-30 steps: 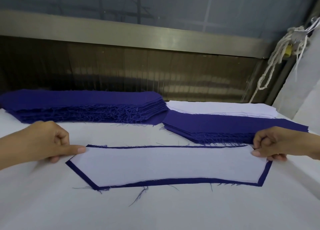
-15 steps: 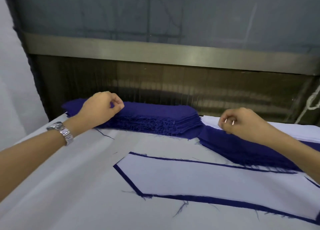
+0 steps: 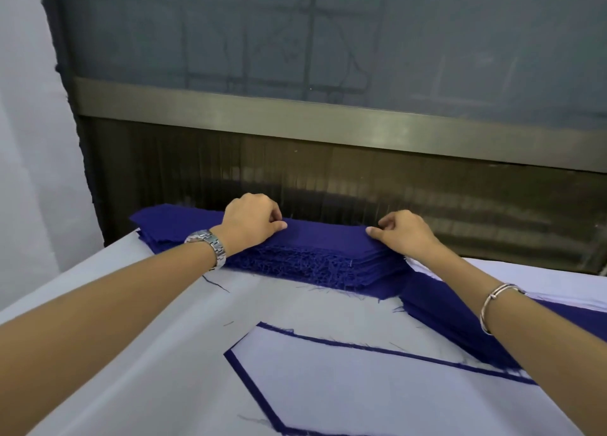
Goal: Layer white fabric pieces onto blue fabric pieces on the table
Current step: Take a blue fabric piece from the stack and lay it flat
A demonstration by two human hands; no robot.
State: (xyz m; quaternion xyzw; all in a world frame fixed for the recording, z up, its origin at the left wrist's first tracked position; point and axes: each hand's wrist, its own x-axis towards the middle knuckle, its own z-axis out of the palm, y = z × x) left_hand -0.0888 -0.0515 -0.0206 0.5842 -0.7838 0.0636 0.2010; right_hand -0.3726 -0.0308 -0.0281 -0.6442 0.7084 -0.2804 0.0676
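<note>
While one white piece (image 3: 377,389) already lies on a blue piece (image 3: 249,386) nearer than both hands, much is left. The left hand (image 3: 251,224) and right hand (image 3: 402,233) each pinch the top layer of the blue stack (image 3: 315,258), likely starting another pair.

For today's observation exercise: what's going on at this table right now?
A person is layering cut fabric. Both hands, left hand and right hand, are pinching the top piece of the tall blue fabric stack at the table's far edge. Nearer the camera, a white piece already lies on a blue piece, whose edge shows as a border.
</note>
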